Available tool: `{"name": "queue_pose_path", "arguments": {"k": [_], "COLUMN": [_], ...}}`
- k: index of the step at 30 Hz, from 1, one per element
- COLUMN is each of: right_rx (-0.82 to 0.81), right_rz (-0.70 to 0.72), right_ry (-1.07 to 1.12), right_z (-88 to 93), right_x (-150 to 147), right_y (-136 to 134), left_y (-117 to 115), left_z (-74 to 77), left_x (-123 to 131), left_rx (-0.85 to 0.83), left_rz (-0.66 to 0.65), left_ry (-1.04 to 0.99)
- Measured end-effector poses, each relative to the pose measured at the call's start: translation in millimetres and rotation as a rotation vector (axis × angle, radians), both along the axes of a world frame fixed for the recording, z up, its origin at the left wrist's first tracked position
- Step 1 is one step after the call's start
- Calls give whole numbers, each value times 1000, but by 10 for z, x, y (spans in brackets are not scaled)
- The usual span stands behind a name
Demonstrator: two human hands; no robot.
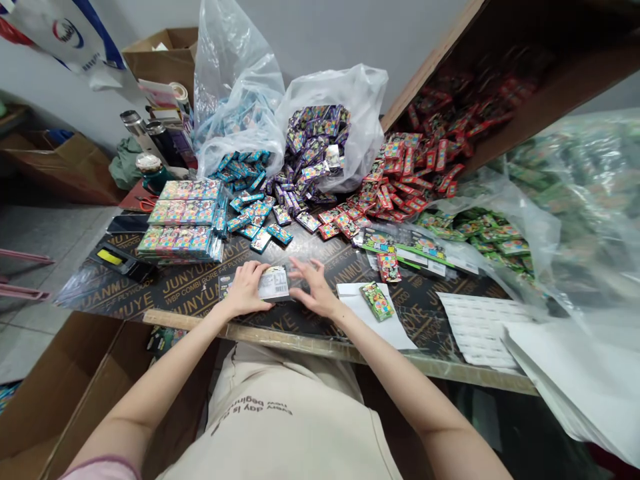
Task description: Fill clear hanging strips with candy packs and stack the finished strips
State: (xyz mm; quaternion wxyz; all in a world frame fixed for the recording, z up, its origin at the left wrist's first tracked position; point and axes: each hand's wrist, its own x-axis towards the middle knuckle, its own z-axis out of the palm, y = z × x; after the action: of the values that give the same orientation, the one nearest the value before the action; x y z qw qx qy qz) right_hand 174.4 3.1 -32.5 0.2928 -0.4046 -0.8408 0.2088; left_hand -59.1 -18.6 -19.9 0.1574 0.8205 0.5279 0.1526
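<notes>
At the front of the dark table, my left hand [246, 288] is closed around the left side of a small flat pack [275, 285], whose white printed face points up. My right hand [316, 288] is at the pack's right end with its fingers apart; whether the fingertips touch it I cannot tell. A dark printed piece [225, 285] shows just left of my left hand. Beyond my hands lie loose blue packets [260, 212]. To the right, a green packet [377, 301] rests on white paper [400, 330], and a red packet [389, 267] lies behind it.
Stacked colourful packs [183, 213] stand at the left beside a black tape-cutter-like tool [123, 260]. Plastic bags hold purple packets [320, 127] and green packets [500, 233]. Red packets [400, 180] spill from a carton [440, 53]. White label sheets [475, 327] lie right.
</notes>
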Motion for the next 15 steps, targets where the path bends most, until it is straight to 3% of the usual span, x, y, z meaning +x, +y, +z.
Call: {"name": "queue_pose_path", "arguments": {"k": [4,6,8,11,13,15], "right_rx": [124,108,73,-72,-347,-720], "right_rz": [-471,-496,-431,-356,-287,-155], "right_ry": [-164,-285,-307,-10,355,670], "right_z": [-56,-71,-53,6,40,60], "right_x": [45,91,94,-23,-141,-227], "right_y": [833,1201,1371,1183,837,435], "left_y": [-14,-17,-7,38,85,139], "left_z": [-108,-161,-185,-149,-86,-12], "left_x": [32,31,20,45,120,235], "left_rx": [-52,-89,-101,-117,-220,-430], "left_rz": [-35,-53,-26,160,343,473], "left_ry": [66,107,96,-146,-521,-963]}}
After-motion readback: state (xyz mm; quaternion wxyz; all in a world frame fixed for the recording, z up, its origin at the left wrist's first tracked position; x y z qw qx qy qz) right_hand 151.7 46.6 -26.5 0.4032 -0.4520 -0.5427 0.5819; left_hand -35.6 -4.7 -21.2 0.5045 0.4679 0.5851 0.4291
